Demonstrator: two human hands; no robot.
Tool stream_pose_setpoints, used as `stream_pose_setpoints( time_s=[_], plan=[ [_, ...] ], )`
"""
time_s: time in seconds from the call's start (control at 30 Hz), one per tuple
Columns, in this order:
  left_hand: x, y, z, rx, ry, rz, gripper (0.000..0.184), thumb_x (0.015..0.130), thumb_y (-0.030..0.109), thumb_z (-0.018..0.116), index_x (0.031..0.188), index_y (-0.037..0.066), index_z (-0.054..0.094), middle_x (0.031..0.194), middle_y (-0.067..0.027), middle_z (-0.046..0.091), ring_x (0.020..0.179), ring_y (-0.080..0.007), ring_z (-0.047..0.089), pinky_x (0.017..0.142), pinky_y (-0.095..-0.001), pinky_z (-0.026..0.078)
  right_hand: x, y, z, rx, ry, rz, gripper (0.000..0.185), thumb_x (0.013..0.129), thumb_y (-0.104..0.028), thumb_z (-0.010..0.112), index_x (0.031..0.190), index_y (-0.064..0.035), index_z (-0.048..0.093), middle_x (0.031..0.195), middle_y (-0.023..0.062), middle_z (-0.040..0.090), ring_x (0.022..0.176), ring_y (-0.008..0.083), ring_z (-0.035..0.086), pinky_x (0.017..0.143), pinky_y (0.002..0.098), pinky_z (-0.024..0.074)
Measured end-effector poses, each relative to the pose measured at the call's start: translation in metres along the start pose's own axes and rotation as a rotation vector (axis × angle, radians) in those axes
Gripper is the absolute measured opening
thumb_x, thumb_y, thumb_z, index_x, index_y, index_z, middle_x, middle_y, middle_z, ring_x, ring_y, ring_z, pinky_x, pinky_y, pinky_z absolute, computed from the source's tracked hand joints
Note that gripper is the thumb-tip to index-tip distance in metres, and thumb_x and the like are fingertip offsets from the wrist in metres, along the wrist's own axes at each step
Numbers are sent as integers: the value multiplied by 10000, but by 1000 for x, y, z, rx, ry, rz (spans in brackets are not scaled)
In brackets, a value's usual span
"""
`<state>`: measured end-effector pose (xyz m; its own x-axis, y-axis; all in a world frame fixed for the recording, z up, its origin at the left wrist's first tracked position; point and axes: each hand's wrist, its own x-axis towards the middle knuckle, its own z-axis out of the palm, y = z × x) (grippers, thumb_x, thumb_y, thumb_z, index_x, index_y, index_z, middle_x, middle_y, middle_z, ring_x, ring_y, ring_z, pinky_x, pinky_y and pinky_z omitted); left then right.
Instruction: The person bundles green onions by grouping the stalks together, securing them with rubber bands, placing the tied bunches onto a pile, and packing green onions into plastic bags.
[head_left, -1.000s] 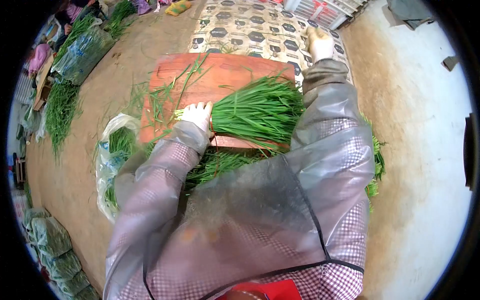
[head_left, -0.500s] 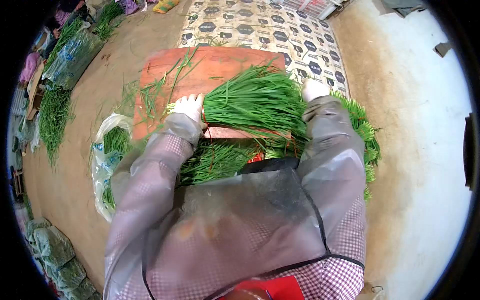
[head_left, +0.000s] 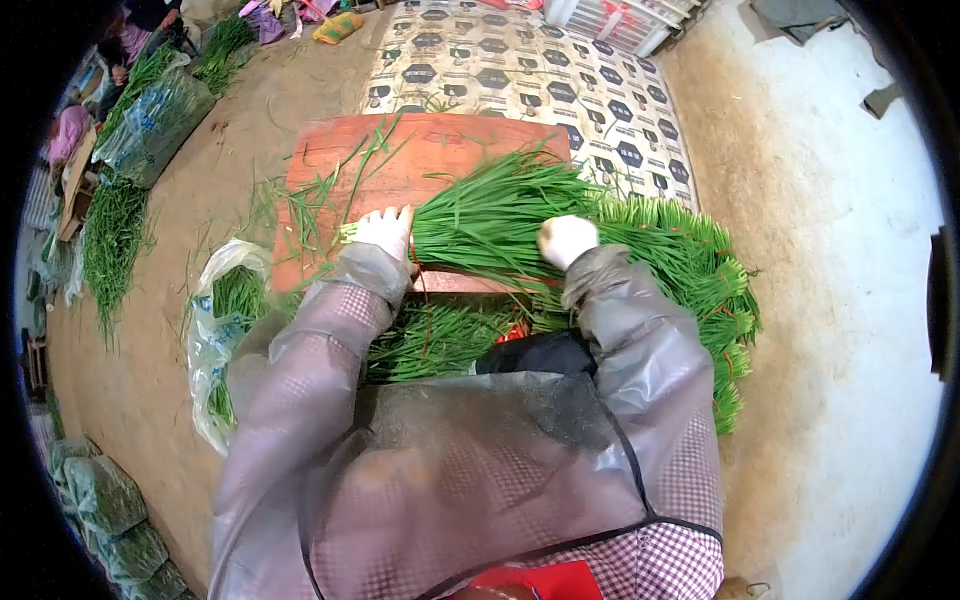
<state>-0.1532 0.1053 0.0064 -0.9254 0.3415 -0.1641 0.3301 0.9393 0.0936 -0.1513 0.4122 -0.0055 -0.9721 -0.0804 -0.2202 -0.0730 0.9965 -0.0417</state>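
A large bunch of green garlic chives (head_left: 490, 215) lies across a reddish wooden board (head_left: 450, 138), pale stem ends to the left and leaves to the right. My left hand (head_left: 385, 232), in a white glove, is closed round the stem end. Over the leafy part is my right hand (head_left: 567, 241), also gloved, its fingers curled into a fist against the leaves; what lies inside it is hidden. A red tie (head_left: 424, 300) hangs below the board's front edge near my left hand. Loose chive blades (head_left: 318, 195) are scattered on the board's left side.
Tied bunches of chives (head_left: 725, 300) are stacked at the right. More chives (head_left: 435, 335) lie in front of my body. An open plastic bag (head_left: 205, 350) with chives stands at left; wrapped bundles (head_left: 160, 125) lie farther off. A patterned sheet (head_left: 490, 75) covers the floor behind the board.
My right hand has moved left and slightly down, from beyond the leaf tips onto the leafy part of the bunch. My left hand keeps its grip on the stem end.
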Motion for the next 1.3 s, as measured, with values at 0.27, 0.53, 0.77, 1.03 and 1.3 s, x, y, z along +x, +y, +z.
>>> stream_pose_setpoints(
  time_s=[0.27, 0.53, 0.77, 1.03, 1.3],
  plan=[
    [0, 1, -7, -7, -55, -6, 941, 588, 345, 824, 1350, 35, 366, 1194, -163, 510, 1146, -328, 484, 988, -430, 379, 14, 57, -107, 208, 470, 175, 531, 800, -231, 638, 1281, -41, 519, 1009, 200, 660, 907, 333, 645, 793, 422, 513],
    [-5, 2, -8, 21, -36, -20, 924, 608, 339, 790, 1357, 31, 345, 1188, -170, 514, 1139, -332, 488, 998, -441, 373, 13, -146, -43, -245, -36, -706, 1176, 626, -524, 780, 1467, -17, 133, 1432, 232, 349, 1372, 336, 290, 1155, 475, 134],
    [-15, -34, -7, -73, 58, 70, 1115, 509, 407, 854, 1400, 44, 289, 1338, -162, 449, 1254, -350, 409, 1079, -450, 293, 35, -135, -17, 26, 48, -574, 923, 552, -315, 800, 1340, -77, 384, 1196, 169, 534, 1168, 322, 483, 1002, 433, 336],
    [-102, -156, -7, -540, 107, -82, 1318, 481, 456, 892, 1465, 17, 132, 1396, -200, 393, 1291, -338, 399, 1078, -440, 314, 14, -127, -55, 226, 273, -464, 752, 569, -390, 774, 1210, -84, 526, 1075, 145, 572, 1062, 302, 530, 911, 411, 390],
    [-142, -123, -32, -1432, 234, 197, 994, 687, 223, 838, 1428, -22, 223, 1426, -173, 372, 1310, -285, 377, 1090, -377, 294, -37, -195, -98, 1150, -97, -534, 840, 576, -113, 877, 1289, 21, 452, 1155, 103, 604, 1067, 191, 567, 957, 328, 433]
  ],
)
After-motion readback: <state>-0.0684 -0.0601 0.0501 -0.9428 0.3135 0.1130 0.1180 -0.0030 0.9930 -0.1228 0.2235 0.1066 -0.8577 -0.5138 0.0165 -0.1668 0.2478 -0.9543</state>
